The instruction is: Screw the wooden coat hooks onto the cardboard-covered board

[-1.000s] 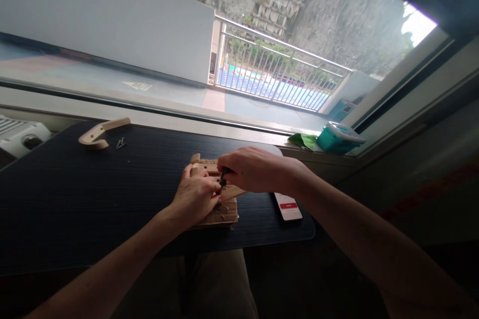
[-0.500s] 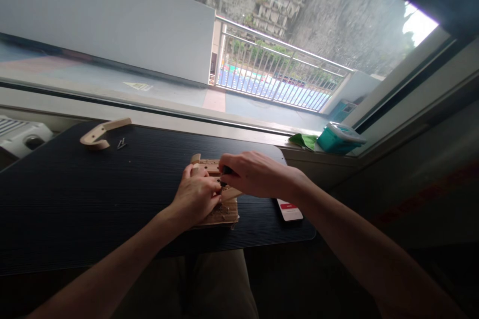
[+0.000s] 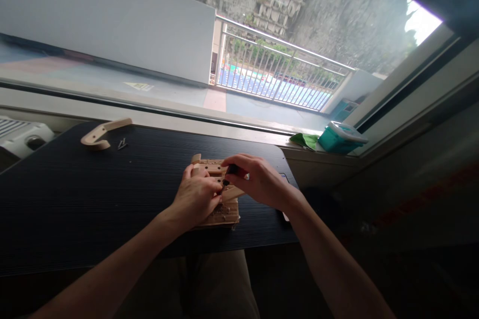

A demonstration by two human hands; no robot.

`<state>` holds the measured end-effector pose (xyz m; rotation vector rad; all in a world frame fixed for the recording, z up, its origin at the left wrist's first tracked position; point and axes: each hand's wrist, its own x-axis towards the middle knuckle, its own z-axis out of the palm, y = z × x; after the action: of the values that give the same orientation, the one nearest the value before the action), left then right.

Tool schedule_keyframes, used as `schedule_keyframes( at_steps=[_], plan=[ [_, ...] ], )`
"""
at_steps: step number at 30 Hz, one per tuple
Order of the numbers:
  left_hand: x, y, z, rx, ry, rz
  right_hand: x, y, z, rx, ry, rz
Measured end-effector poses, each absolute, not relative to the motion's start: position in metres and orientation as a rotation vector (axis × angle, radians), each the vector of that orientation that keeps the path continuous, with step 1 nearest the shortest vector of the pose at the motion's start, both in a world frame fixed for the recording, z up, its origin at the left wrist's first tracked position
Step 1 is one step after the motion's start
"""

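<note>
My left hand point(image 3: 197, 193) is closed on a pale wooden piece point(image 3: 234, 193) with dark holes, pressing it onto a corrugated cardboard sheet point(image 3: 217, 219). In my right hand point(image 3: 258, 177) is a short black-handled screwdriver point(image 3: 231, 171), tilted, its lower end beside my left fingertips. The fingers hide its tip and the exact spot it meets. Small crumbs of debris lie on the cardboard around the wood.
On the black table point(image 3: 112, 199), a curved wooden hook piece point(image 3: 98, 135) and several screws point(image 3: 122, 144) lie at far left. A phone point(image 3: 285, 216) is partly hidden behind my right wrist. A teal box point(image 3: 340, 138) and green cloth point(image 3: 305, 140) sit by the window.
My right hand has turned on the screwdriver, its fingers lifting and opening slightly so more of the black handle shows. My right forearm has swung inward, covering more of the phone. The left hand stays put.
</note>
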<state>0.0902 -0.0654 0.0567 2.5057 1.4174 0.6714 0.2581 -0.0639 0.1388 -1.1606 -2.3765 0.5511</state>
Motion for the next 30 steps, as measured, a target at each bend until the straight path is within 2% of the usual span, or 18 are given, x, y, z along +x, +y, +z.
schedule_keyframes(
  at_steps=[30],
  plan=[
    [0.091, -0.065, 0.058, 2.554, 1.449, 0.586, 0.261, -0.061, 0.129, -1.132, -2.29, 0.686]
  ],
)
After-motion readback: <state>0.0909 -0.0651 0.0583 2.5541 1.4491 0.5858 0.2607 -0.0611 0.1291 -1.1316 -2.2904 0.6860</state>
